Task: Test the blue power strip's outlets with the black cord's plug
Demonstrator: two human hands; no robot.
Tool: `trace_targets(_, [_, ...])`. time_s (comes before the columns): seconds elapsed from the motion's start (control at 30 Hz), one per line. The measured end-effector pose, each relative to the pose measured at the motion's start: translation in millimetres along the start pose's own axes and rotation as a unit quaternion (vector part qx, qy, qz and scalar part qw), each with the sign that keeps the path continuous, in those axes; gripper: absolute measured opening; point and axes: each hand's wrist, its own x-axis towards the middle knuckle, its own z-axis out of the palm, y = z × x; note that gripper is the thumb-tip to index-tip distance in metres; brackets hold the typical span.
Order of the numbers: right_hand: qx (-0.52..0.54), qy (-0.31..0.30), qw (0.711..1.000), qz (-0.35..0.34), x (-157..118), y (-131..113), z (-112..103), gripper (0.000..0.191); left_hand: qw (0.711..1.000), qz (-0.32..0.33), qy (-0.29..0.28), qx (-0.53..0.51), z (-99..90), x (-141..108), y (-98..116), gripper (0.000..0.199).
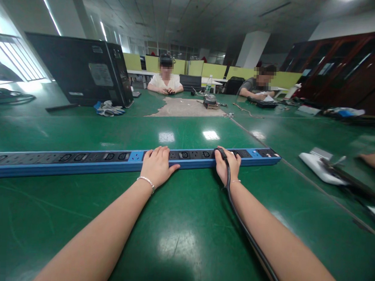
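A long blue power strip (94, 165) with a row of black sockets lies across the green table in front of me, running out of view on the left. My left hand (157, 166) grips it near the middle, fingers over the top and thumb along the front side. Further right, my right hand (230, 165) is closed around a black plug (220, 152) at one of the sockets. Whether the plug is fully seated is hidden by the fingers. From the plug a black cable (234, 203) runs down along my right forearm and off the bottom edge.
On the far left of the green table (178, 222) stands a large black case (76, 71), with gloves (108, 108) beside it. Two people sit across the table. A bottle (208, 84) and a small device (210, 101) stand between them. A white object (320, 167) lies right.
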Motion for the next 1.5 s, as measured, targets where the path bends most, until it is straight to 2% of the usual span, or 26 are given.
trace_targets(0.1, [0.124,0.064,0.989,0.050,9,0,-6,0.038,1.000,-0.006,-0.002,-0.006,0.1,0,0,0.061])
trace_targets(0.17, [0.221,0.111,0.965,0.088,16,0,-10,0.044,1.000,-0.014,-0.006,-0.014,0.6,1,-1,0.065])
trace_targets(0.23, [0.289,0.090,0.949,0.087,17,-6,-13,0.042,0.999,-0.024,-0.011,-0.019,1.0,3,-1,0.070])
trace_targets(0.3, [0.311,0.017,0.948,0.059,13,-17,-11,0.040,0.999,-0.031,-0.015,-0.024,1.2,4,-2,0.073])
trace_targets(0.43, [0.242,-0.154,0.958,-0.010,-6,-55,3,0.035,0.999,-0.030,-0.012,-0.035,1.5,5,-3,0.075])
trace_targets(0.57, [0.153,-0.207,0.965,-0.054,-19,-90,22,0.029,0.998,-0.032,0.001,-0.047,3.5,4,-4,0.074])
trace_targets(0.8, [0.019,-0.202,0.977,-0.062,-23,-118,39,0.030,0.998,-0.022,0.025,-0.046,5.4,4,-4,0.059])
trace_targets(0.93, [-0.070,-0.179,0.974,-0.118,-28,-130,42,0.028,0.999,-0.026,0.021,-0.041,2.7,5,-3,0.044])
trace_targets(1.07, [-0.134,-0.163,0.967,-0.141,-34,-138,44,0.028,1.000,-0.015,0.001,-0.026,-1.9,5,-3,0.041])
trace_targets(1.27, [-0.142,-0.148,0.965,-0.163,-38,-137,44,0.027,0.998,-0.040,-0.004,-0.039,-2.3,6,-4,0.045])
trace_targets(1.5, [-0.124,-0.146,0.974,-0.118,-44,-133,45,0.032,0.997,-0.032,0.013,-0.074,-2.6,5,-3,0.045])
